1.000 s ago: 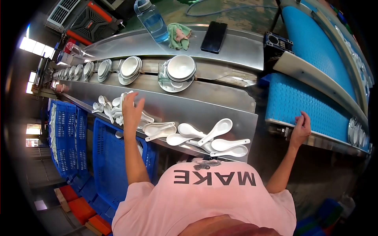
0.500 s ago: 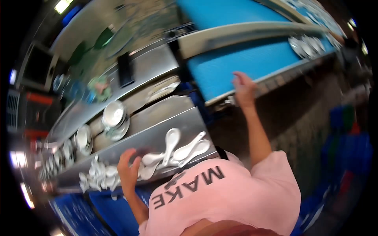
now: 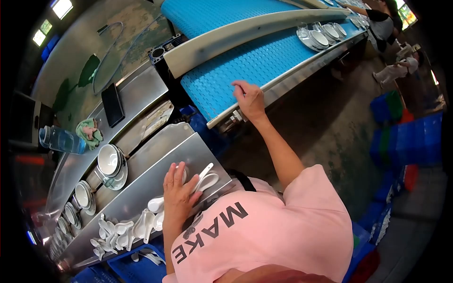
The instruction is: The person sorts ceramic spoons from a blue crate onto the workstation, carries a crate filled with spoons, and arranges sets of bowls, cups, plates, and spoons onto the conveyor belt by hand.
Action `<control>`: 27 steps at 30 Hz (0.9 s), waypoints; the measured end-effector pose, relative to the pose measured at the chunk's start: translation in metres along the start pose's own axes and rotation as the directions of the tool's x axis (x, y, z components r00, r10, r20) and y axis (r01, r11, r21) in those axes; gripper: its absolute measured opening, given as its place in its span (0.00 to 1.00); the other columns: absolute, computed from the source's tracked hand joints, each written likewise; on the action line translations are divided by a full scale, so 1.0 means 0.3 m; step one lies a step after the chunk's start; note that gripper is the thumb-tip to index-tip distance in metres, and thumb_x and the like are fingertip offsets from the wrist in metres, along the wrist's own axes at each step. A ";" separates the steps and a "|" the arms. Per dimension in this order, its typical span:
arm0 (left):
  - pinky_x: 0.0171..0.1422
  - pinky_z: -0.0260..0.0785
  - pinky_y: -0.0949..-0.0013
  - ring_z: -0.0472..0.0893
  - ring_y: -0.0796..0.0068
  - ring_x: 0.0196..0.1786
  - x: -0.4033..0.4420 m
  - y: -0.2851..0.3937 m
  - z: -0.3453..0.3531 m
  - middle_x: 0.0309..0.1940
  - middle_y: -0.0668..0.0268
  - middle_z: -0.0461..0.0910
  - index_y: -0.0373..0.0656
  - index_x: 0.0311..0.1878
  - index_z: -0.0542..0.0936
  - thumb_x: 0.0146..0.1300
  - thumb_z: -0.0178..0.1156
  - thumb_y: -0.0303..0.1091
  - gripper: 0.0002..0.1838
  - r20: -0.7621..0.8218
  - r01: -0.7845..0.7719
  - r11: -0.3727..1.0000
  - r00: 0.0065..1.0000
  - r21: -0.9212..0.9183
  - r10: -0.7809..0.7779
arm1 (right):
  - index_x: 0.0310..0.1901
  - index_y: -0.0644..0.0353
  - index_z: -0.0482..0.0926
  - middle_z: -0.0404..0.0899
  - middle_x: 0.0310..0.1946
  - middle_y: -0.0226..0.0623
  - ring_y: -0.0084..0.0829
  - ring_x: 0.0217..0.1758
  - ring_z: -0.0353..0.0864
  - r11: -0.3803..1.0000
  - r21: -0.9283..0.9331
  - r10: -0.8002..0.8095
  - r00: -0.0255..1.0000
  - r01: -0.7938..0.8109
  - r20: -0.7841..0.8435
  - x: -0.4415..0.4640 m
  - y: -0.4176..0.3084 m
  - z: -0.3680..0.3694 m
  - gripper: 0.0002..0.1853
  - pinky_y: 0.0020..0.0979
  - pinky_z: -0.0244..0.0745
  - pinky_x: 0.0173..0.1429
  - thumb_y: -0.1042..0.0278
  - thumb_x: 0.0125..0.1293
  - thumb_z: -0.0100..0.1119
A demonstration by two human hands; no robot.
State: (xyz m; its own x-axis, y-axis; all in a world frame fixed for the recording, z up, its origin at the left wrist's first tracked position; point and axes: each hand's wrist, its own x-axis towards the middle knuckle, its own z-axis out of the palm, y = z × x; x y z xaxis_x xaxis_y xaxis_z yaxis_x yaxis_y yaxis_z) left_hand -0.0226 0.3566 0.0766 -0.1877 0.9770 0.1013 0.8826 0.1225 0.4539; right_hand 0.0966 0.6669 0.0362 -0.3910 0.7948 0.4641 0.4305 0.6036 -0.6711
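Observation:
My left hand (image 3: 179, 191) lies flat over white ceramic spoons on a steel work surface, its fingers stretched out. A long-handled spoon (image 3: 204, 175) and another spoon (image 3: 209, 182) stick out beside its fingertips. The palm and fingers partly hide more spoons (image 3: 155, 204). To the left lies a loose heap of spoons (image 3: 113, 234) near the edge. My right hand (image 3: 250, 100) hovers at the near edge of the blue conveyor belt (image 3: 207, 92), with loosely bent fingers and nothing visible in it.
Stacked bowls and plates with a glass (image 3: 111, 162) line a steel rail, and further stacks (image 3: 84, 195) continue left. A black phone (image 3: 113, 105), cloth (image 3: 89, 132) and water bottle (image 3: 63, 140) lie beyond. Tableware (image 3: 318, 37) rides the belt near another person (image 3: 380, 26). Blue crates (image 3: 408, 141) stand right.
The view has shifted to the right and sharpened. My left hand has moved right, from beside the spoons to over them. The right hand stays by the belt's edge, its fingers more bent.

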 end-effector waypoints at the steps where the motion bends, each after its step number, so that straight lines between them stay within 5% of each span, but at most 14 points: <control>1: 0.66 0.52 0.54 0.56 0.54 0.67 -0.010 -0.007 -0.006 0.63 0.58 0.60 0.49 0.45 0.78 0.37 0.69 0.30 0.25 0.007 0.000 1.000 1.000 0.022 0.000 | 0.33 0.54 0.80 0.79 0.26 0.41 0.45 0.29 0.76 0.999 -0.042 0.001 1.000 -0.001 -0.017 0.004 0.009 0.001 0.07 0.39 0.71 0.35 0.69 0.56 0.51; 5: 0.68 0.50 0.54 0.56 0.52 0.67 -0.072 -0.036 -0.034 0.63 0.58 0.60 0.50 0.46 0.78 0.39 0.66 0.27 0.24 -0.037 0.049 0.996 0.998 0.069 -0.046 | 0.41 0.51 0.78 0.78 0.28 0.44 0.43 0.32 0.76 0.965 -0.253 -0.036 0.993 0.064 0.115 -0.014 0.050 0.011 0.10 0.39 0.71 0.37 0.64 0.57 0.52; 6: 0.68 0.49 0.53 0.56 0.53 0.67 -0.094 -0.059 -0.039 0.63 0.58 0.60 0.50 0.46 0.78 0.40 0.66 0.28 0.24 -0.047 0.060 0.995 0.997 0.076 -0.056 | 0.41 0.52 0.78 0.78 0.30 0.41 0.38 0.34 0.76 0.981 -0.182 0.090 0.984 -0.062 0.153 -0.015 0.018 0.009 0.11 0.37 0.71 0.38 0.65 0.58 0.52; 10: 0.69 0.47 0.53 0.57 0.56 0.67 -0.184 -0.096 -0.071 0.63 0.58 0.60 0.49 0.46 0.78 0.44 0.65 0.30 0.21 -0.066 0.164 0.986 0.985 0.035 -0.162 | 0.44 0.56 0.79 0.81 0.30 0.33 0.24 0.33 0.78 0.999 0.002 0.048 0.992 -0.048 0.113 -0.014 0.051 0.040 0.11 0.25 0.73 0.39 0.69 0.60 0.52; 14: 0.68 0.49 0.53 0.59 0.57 0.66 -0.323 -0.107 -0.123 0.62 0.58 0.62 0.48 0.48 0.77 0.46 0.65 0.33 0.21 -0.307 0.328 0.945 0.901 0.021 -0.306 | 0.46 0.57 0.78 0.81 0.30 0.38 0.26 0.33 0.79 0.997 0.054 0.041 0.986 -0.050 0.160 -0.014 0.078 0.040 0.13 0.26 0.74 0.40 0.68 0.63 0.49; 17: 0.64 0.58 0.59 0.65 0.55 0.61 -0.560 -0.170 -0.148 0.57 0.57 0.67 0.46 0.46 0.78 0.47 0.64 0.31 0.19 -0.555 0.643 0.754 0.679 0.133 -0.480 | 0.47 0.59 0.78 0.82 0.32 0.40 0.29 0.35 0.81 0.999 -0.025 0.039 0.984 -0.035 0.175 -0.019 0.042 0.048 0.14 0.27 0.76 0.42 0.67 0.64 0.46; 20: 0.56 0.63 0.59 0.71 0.55 0.53 -0.894 -0.217 -0.152 0.48 0.55 0.73 0.43 0.43 0.79 0.46 0.65 0.33 0.18 -0.684 0.919 0.362 0.367 0.158 -0.631 | 0.44 0.59 0.79 0.82 0.31 0.40 0.29 0.34 0.81 0.998 -0.058 -0.002 0.982 0.013 0.189 -0.013 0.023 0.041 0.13 0.27 0.77 0.41 0.67 0.64 0.46; 22: 0.57 0.62 0.59 0.70 0.53 0.54 -1.083 -0.189 -0.111 0.49 0.52 0.72 0.39 0.49 0.76 0.49 0.64 0.40 0.24 -0.497 0.999 0.051 0.052 0.016 -0.866 | 0.43 0.60 0.80 0.82 0.30 0.38 0.28 0.33 0.81 0.998 -0.062 0.002 0.982 0.009 0.189 -0.009 0.025 0.043 0.14 0.27 0.76 0.40 0.66 0.64 0.46; 23: 0.59 0.61 0.59 0.69 0.52 0.56 -1.139 -0.195 -0.075 0.51 0.50 0.70 0.38 0.52 0.73 0.49 0.64 0.43 0.28 -0.432 0.993 0.011 -0.043 -0.120 -0.901 | 0.43 0.60 0.80 0.82 0.31 0.38 0.28 0.34 0.81 0.995 -0.095 0.003 0.978 0.018 0.210 -0.004 0.025 0.041 0.14 0.27 0.76 0.41 0.65 0.63 0.46; 25: 0.63 0.58 0.58 0.66 0.50 0.59 -1.206 -0.220 0.004 0.55 0.46 0.67 0.34 0.58 0.67 0.47 0.64 0.50 0.38 -0.271 0.925 -0.077 -0.187 -0.371 -0.944 | 0.44 0.60 0.79 0.82 0.31 0.38 0.28 0.35 0.82 0.986 -0.162 0.012 0.972 0.027 0.236 0.001 0.028 0.036 0.15 0.26 0.75 0.43 0.63 0.63 0.47; 26: 0.68 0.52 0.57 0.59 0.47 0.63 -1.173 -0.275 0.084 0.60 0.42 0.59 0.32 0.64 0.57 0.42 0.66 0.58 0.52 -0.250 0.929 -0.152 -0.244 -0.338 -0.937 | 0.45 0.59 0.79 0.82 0.31 0.37 0.27 0.36 0.82 0.985 -0.174 0.034 0.968 0.009 0.247 0.000 0.013 0.039 0.15 0.26 0.75 0.43 0.62 0.63 0.47; 27: 0.69 0.50 0.58 0.56 0.45 0.65 -1.145 -0.319 0.128 0.62 0.43 0.57 0.35 0.66 0.53 0.39 0.67 0.57 0.56 -0.224 0.935 -0.199 -0.270 -0.295 -0.936 | 0.44 0.59 0.79 0.82 0.31 0.37 0.27 0.35 0.81 0.986 -0.166 0.025 0.968 0.017 0.249 -0.002 0.012 0.039 0.15 0.26 0.75 0.43 0.63 0.63 0.47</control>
State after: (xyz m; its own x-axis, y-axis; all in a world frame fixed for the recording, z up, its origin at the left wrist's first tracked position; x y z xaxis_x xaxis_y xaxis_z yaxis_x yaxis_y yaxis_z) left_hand -0.0260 0.0159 -0.0356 -0.8721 -0.4179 -0.2545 -0.4785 0.8371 0.2652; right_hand 0.0889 0.6678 0.0267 -0.5704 0.7692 0.2880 0.5530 0.6189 -0.5578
